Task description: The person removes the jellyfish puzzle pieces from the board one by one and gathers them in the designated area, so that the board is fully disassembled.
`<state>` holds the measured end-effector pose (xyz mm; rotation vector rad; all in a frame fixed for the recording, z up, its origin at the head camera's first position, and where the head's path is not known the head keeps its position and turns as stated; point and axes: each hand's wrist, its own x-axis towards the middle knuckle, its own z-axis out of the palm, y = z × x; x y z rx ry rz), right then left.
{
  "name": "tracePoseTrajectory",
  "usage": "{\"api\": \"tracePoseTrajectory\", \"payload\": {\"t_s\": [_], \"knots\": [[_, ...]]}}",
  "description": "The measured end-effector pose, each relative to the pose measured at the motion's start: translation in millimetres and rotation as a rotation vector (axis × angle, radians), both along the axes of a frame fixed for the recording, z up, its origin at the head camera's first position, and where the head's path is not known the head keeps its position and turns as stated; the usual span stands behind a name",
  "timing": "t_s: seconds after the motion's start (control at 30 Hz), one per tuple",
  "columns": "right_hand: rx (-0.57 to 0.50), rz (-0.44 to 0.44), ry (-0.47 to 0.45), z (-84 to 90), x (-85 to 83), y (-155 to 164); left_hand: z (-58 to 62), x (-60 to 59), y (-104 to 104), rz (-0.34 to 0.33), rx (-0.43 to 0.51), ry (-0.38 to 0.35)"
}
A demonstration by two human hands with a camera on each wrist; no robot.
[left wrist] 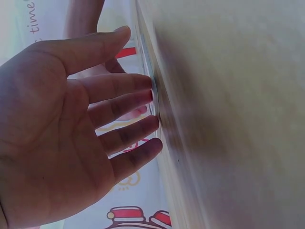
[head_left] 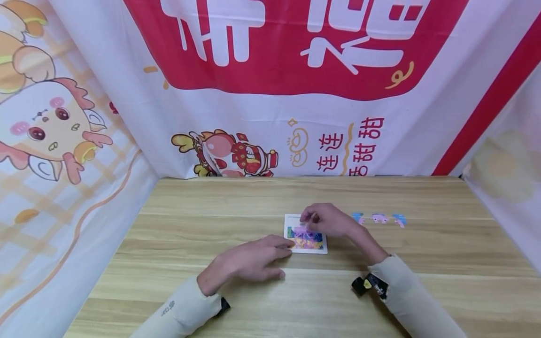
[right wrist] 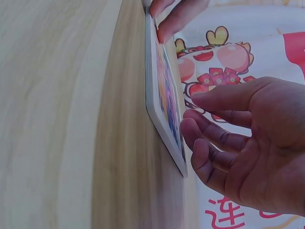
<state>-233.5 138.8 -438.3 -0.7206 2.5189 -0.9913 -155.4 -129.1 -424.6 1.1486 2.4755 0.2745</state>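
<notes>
A small white-framed picture puzzle lies on the table, with pink, yellow and blue pieces in its lower part and a pale strip along the top. My left hand has its fingers extended, fingertips right at the puzzle's left edge. Over the puzzle's upper right is my right hand, its fingers loosely bent. In the right wrist view a gap shows between thumb and fingertips, with no piece visible there. Three loose puzzle pieces, blue and lilac, lie to the right, beyond the right forearm.
The wood-grain table runs back to a printed curtain with red and white lettering. Another patterned cloth hangs along the left side. A black strap device sits on the right wrist, over the pale sleeve.
</notes>
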Motion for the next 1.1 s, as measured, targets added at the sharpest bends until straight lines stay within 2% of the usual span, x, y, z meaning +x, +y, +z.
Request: {"api": "tracePoseTrajectory", "payload": {"t_s": [0.37,0.8,1.1], "knots": [[0.031,0.021,-0.006,-0.2,3.8,-18.9,-1.0,2.0,2.3,-0.018,-0.001,0.044],[0.092,0.001,-0.003,-6.2,4.9,-36.5,1.9,-2.2,0.0,0.003,0.001,0.021],[0.094,0.006,0.003,-6.9,2.9,-36.6,-2.1,-4.9,-1.2,-0.01,0.026,0.031]]}}
